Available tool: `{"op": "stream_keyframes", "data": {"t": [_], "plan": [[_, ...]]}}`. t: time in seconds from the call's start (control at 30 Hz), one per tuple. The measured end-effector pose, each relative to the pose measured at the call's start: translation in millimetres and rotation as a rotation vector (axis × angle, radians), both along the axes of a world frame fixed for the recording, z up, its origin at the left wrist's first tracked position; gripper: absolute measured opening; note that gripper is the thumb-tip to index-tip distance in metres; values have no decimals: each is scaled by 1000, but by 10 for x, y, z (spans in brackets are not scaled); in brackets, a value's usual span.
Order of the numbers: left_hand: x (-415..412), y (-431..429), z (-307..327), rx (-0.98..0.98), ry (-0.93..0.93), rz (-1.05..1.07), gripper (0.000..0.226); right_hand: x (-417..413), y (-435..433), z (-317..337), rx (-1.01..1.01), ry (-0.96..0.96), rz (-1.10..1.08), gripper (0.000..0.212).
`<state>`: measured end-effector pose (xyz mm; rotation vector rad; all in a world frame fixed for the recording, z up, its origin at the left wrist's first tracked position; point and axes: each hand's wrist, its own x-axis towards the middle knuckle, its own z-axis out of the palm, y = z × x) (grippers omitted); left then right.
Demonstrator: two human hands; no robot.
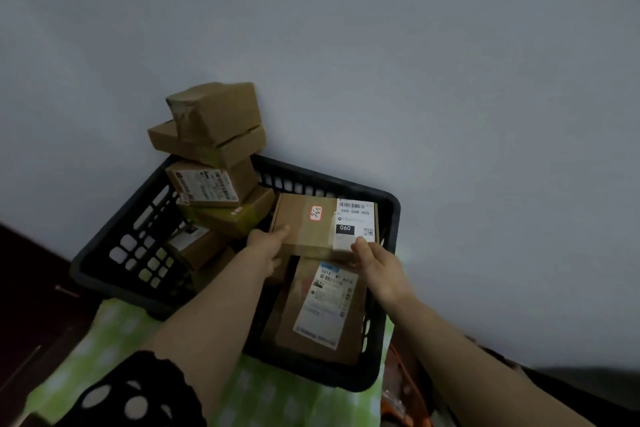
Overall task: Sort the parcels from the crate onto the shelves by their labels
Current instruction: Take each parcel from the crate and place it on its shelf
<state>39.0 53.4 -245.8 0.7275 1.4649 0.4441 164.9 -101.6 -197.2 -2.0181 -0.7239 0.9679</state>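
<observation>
- Lower left of frame: a black sleeve (138, 392) with pale round dots covers the left upper arm; both forearms reach up toward the centre.
- Beneath the arms: a green-and-white checked cloth (86, 350) covers the surface, and the black slotted crate (114, 274) stands on it.
- Lower centre, inside the crate: a long parcel (322, 308) lies flat, its white label facing up.
- Centre: the left hand (268, 246) grips the left edge of the flat parcel (304, 225), thumb on top, fingers underneath.
- Right of centre: the right hand (377, 263) closes on the same parcel's near right corner. Its label reads "060".
- Upper centre-left: a stack of parcels (214, 149) rises above the crate's far rim.
- Background: a plain grey wall (450, 62).
</observation>
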Motion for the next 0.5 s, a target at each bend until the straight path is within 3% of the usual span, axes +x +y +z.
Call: {"op": "stream_keyframes", "data": {"t": [0.27,0.37,0.5], "plan": [[-296,-287,554,40,-192,164,44,127,-40,75,59,83,-70,24],[-604,-588,885,32,-368,248,35,-50,-6,156,39,374,-31,19],[-1039,-1069,1168,63,-503,293,45,-580,33,446,122,735,112,44]]}}
